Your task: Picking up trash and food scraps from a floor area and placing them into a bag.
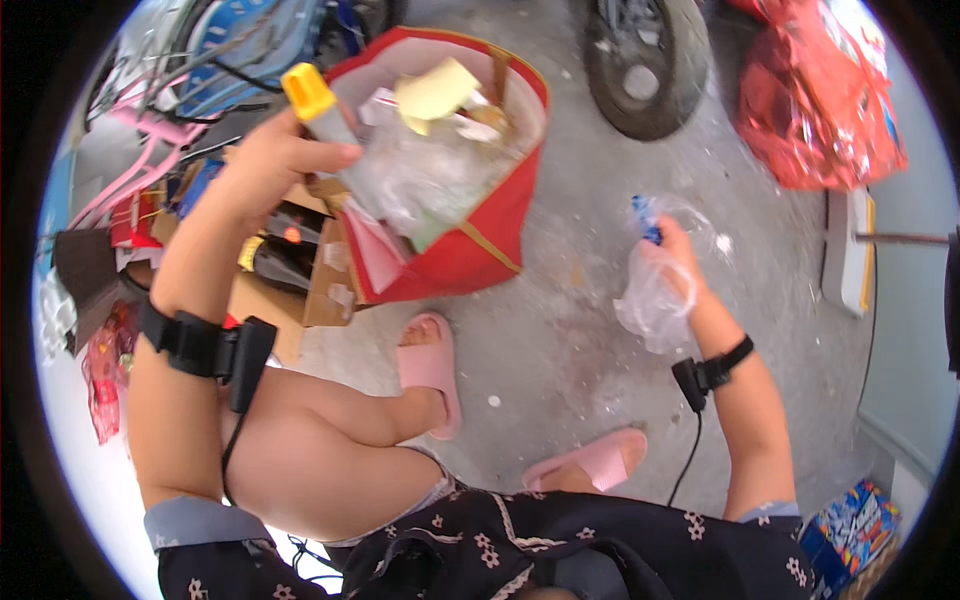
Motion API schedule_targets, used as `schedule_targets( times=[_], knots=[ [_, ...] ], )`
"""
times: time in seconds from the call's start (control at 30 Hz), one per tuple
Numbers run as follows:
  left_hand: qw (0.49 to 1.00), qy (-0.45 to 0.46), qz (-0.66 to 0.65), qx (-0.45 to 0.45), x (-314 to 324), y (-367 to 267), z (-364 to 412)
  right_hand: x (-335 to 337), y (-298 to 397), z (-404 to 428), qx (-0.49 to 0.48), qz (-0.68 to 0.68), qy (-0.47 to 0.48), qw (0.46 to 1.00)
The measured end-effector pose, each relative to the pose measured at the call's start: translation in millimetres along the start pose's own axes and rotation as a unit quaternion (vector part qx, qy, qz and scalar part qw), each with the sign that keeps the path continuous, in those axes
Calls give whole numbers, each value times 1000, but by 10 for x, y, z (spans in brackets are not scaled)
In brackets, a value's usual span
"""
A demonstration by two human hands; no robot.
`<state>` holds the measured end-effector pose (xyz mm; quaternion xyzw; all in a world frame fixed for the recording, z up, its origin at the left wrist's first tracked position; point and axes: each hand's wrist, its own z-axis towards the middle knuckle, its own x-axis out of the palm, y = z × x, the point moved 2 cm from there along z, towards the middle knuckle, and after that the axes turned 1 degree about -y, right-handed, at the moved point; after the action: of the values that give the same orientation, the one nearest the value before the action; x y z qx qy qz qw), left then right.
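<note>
My left hand (281, 154) is raised at the left rim of a red bag (480, 255), gripping a grey object with a yellow cap (309, 91). Its lower end is blurred against the bag's side, so what it is exactly I cannot tell. Crumpled clear plastic (427, 180), a pale yellow paper (436, 90) and other scraps fill the open bag. Over the concrete floor to the right, my right hand (679, 259) holds a clear plastic bag (652, 300) together with a small blue-and-white wrapper (646, 217).
Left of the red bag stands a cardboard box (330, 277) with dark bottles (281, 266). A pink bicycle frame (154, 154) leans behind it. A wheel (649, 75) stands ahead, a filled red plastic bag (817, 112) at the far right. A patterned box (855, 532) lies lower right.
</note>
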<state>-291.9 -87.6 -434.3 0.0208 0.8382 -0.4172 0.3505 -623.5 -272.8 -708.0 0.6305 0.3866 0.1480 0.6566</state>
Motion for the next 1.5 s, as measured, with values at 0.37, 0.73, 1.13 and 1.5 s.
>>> schedule_targets(
  times=[0.37, 0.73, 1.13, 1.5],
  knots=[
    [999, -18, -40, 29, -354, -6, -161, 920, 2938, 1145, -460, 47, -39, 886],
    [997, -13, -63, 46, -678, 139, -333, 2014, 2119, 912, -184, -456, 250, 834],
    [999, 17, -38, -2, -729, 292, -101, 2433, 1635, 1048, -168, -364, 334, 853],
    [993, 9, -15, 120, -669, -88, -237, 1745, 1778, 916, -75, -37, 264, 961]
  ],
)
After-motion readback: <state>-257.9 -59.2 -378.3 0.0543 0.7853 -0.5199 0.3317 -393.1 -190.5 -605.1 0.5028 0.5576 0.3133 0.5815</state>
